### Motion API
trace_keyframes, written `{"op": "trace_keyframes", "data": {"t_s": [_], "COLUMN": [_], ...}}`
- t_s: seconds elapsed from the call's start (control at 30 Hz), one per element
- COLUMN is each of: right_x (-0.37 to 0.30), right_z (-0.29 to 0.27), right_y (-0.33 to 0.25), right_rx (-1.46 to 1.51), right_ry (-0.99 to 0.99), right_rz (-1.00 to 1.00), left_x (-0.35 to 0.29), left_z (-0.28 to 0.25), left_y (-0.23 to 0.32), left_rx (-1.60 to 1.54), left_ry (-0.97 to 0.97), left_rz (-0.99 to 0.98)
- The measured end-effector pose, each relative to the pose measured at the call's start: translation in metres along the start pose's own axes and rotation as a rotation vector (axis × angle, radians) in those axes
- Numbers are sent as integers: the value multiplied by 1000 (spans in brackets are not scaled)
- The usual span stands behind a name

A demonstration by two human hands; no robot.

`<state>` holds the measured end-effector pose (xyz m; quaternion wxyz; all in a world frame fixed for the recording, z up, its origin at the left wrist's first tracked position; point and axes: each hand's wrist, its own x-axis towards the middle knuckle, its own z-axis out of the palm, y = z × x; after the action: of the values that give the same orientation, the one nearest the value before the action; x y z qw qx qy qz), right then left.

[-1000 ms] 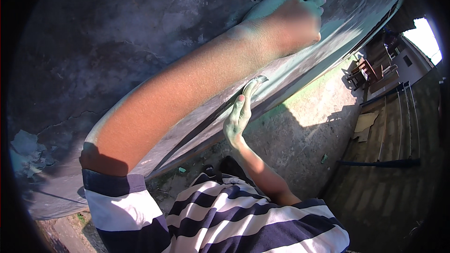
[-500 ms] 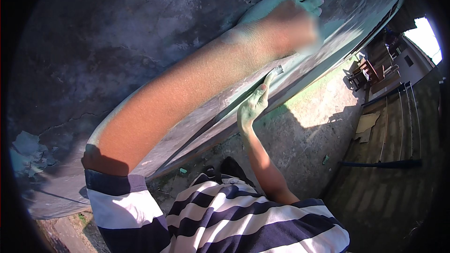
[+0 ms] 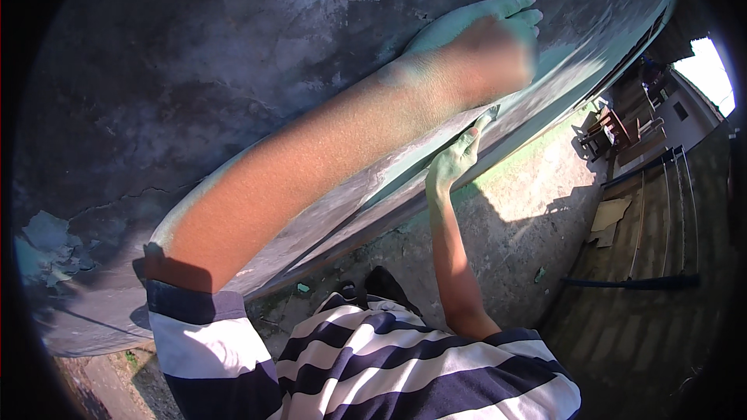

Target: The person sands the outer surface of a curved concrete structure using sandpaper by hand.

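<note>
Pale green dust coats my left hand [image 3: 478, 50], which leans on the dark, worn wall [image 3: 194, 54] with its visible fingers stretched out; part of this hand is blurred. Below the left wrist, my right hand [image 3: 451, 162] is closed round a small scraper [image 3: 489, 114] with a short blade. Its blade lies close to the lower strip of pale green paint on the wall, and I cannot tell if it touches. Dust also covers the right fingers. Flaking paint [image 3: 50, 245] shows on the wall at the far left.
A sunlit concrete floor [image 3: 537, 179] runs along the wall's foot, with small green paint chips on it. To the right are a dark ribbed surface [image 3: 630, 334] with thin rods and a piece of cardboard [image 3: 609, 218]. Wooden furniture [image 3: 618, 128] stands farther off.
My right hand has moved forward and to the right along the wall with the scraper, nearer to the left wrist. The left hand stays against the wall; the view has shifted slightly.
</note>
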<state>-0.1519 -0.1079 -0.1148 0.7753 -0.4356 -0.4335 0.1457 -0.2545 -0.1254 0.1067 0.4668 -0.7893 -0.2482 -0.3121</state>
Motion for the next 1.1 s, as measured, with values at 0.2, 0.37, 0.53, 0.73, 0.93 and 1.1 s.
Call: {"op": "trace_keyframes", "data": {"t_s": [0.2,0.37,0.53,0.73,0.93,1.1], "right_x": [-128,-98,-11,-90,-141,-93], "right_z": [-11,-18,-14,-8,-31,-27], "right_y": [-16,9,7,-12,-3,13], "right_rx": [-56,-43,-33,-22,-56,26], "right_ry": [-274,-241,-46,-161,-367,-255], "right_rz": [85,53,-6,79,85,87], "left_x": [1,3,7,-1,4,1], "left_z": [-5,-4,3,-5,0,0], "left_y": [-2,-2,2,-5,-3,-4], "left_rx": [2,-17,-44,-24,-27,18], "left_ry": [-43,-54,-27,-20,-11,-5], "left_rz": [27,30,26,28,65,54]}}
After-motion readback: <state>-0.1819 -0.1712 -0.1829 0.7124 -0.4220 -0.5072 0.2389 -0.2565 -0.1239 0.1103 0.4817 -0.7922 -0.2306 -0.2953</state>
